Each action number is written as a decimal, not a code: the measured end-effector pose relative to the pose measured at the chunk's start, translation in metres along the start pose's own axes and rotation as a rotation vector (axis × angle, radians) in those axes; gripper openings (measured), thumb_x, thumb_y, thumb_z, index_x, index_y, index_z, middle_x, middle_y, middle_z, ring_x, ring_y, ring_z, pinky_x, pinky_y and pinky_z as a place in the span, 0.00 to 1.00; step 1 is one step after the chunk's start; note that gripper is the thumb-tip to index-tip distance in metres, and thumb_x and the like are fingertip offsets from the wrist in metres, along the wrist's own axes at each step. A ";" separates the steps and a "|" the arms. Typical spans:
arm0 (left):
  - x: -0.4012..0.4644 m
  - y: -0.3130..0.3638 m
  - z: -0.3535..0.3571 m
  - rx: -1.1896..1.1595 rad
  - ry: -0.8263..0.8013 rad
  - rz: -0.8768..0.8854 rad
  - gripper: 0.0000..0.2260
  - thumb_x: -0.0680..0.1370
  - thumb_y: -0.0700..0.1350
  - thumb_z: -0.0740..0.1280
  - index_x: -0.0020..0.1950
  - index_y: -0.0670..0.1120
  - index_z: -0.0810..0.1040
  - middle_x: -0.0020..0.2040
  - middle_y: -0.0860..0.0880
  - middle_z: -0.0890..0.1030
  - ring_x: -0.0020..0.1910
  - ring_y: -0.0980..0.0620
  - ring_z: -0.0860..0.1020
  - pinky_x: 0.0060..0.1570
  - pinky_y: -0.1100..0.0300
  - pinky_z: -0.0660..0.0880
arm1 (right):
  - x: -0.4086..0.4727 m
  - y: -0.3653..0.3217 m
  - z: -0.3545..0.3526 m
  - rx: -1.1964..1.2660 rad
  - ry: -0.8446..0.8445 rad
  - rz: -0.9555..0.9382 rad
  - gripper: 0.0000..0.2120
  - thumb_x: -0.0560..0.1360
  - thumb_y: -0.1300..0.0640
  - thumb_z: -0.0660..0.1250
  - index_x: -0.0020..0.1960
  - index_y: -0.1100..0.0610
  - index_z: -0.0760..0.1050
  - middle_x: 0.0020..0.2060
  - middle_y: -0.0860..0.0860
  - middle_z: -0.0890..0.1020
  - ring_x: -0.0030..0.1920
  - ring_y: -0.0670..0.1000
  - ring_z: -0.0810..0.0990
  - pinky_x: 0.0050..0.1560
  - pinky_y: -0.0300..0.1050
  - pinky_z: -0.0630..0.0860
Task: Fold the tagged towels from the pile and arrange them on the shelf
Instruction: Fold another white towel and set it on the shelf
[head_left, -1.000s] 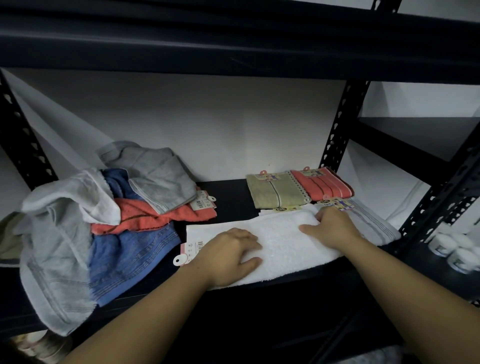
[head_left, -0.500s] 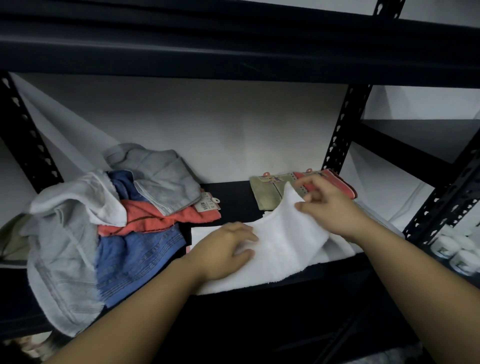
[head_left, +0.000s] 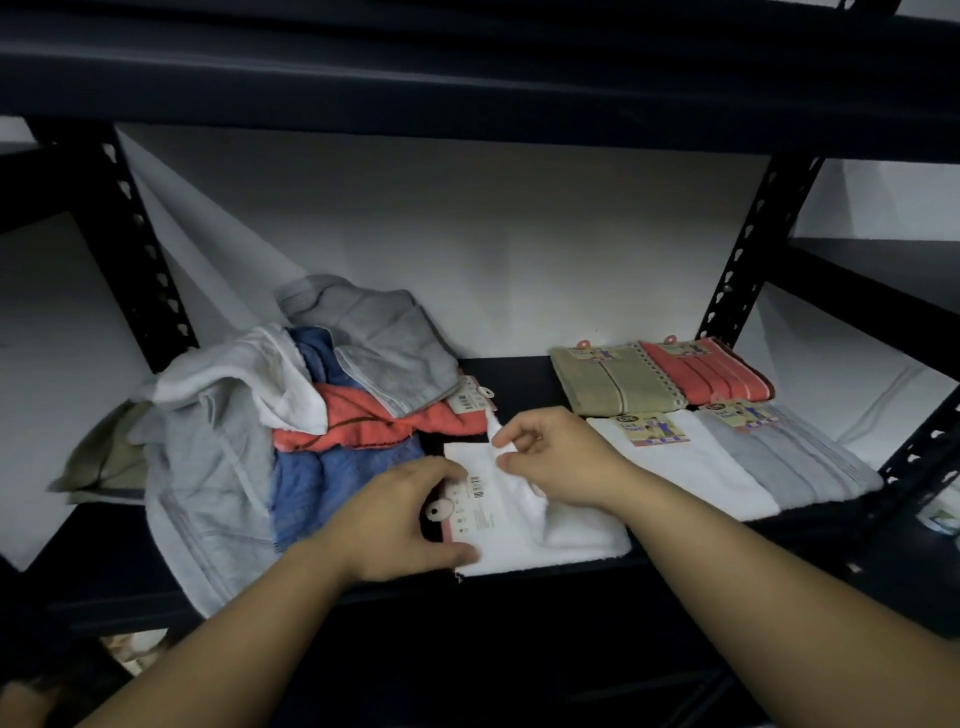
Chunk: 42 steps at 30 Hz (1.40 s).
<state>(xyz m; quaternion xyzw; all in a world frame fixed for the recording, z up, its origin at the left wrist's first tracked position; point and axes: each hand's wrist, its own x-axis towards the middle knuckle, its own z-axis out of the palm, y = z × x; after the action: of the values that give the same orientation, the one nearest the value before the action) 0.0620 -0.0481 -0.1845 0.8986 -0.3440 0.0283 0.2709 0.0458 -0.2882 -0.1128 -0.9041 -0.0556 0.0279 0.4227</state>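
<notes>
A: Why does your left hand (head_left: 410, 519) stay at the tag end of the white towel (head_left: 545, 525)?

B: You grasp the left edge there, near the card tag (head_left: 467, 506), so the towel does not slide on the shelf (head_left: 519, 371). Your right hand (head_left: 558, 457) pinches the raised corner, I think to lay it over for the fold.

A: Where does the towel lie?

B: At the front of the shelf, between the pile (head_left: 291, 415) on the left and the folded towels on the right.

A: What is around it?

B: A folded white towel (head_left: 691, 467) and a grey one (head_left: 800, 462) lie in front, an olive one (head_left: 618, 382) and a coral one (head_left: 706, 371) behind. The free space is narrow, and the pile touches your towel's left edge, so it could catch.
</notes>
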 end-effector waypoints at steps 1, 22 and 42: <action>-0.001 0.000 0.000 -0.018 0.005 -0.022 0.39 0.65 0.71 0.75 0.71 0.57 0.70 0.62 0.62 0.76 0.60 0.63 0.75 0.62 0.61 0.74 | 0.002 -0.001 0.006 -0.019 0.004 0.003 0.07 0.75 0.58 0.76 0.53 0.52 0.84 0.38 0.47 0.80 0.32 0.42 0.78 0.42 0.39 0.75; 0.003 -0.017 0.006 -0.256 0.148 -0.054 0.19 0.79 0.50 0.73 0.69 0.49 0.80 0.65 0.56 0.72 0.61 0.68 0.72 0.65 0.77 0.63 | -0.009 0.009 0.039 0.111 0.131 0.003 0.11 0.76 0.61 0.75 0.56 0.50 0.82 0.48 0.48 0.86 0.50 0.47 0.84 0.55 0.47 0.81; 0.003 -0.022 0.004 -0.504 0.300 -0.147 0.10 0.82 0.38 0.64 0.55 0.52 0.80 0.52 0.56 0.83 0.54 0.56 0.82 0.56 0.59 0.78 | -0.002 0.008 0.076 -0.679 -0.150 -0.012 0.39 0.79 0.27 0.49 0.84 0.44 0.50 0.85 0.49 0.47 0.84 0.48 0.43 0.83 0.56 0.41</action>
<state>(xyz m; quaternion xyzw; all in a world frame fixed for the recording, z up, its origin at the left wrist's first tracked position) 0.0778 -0.0386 -0.1975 0.8115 -0.2302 0.0548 0.5343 0.0366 -0.2356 -0.1678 -0.9883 -0.0980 0.0717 0.0926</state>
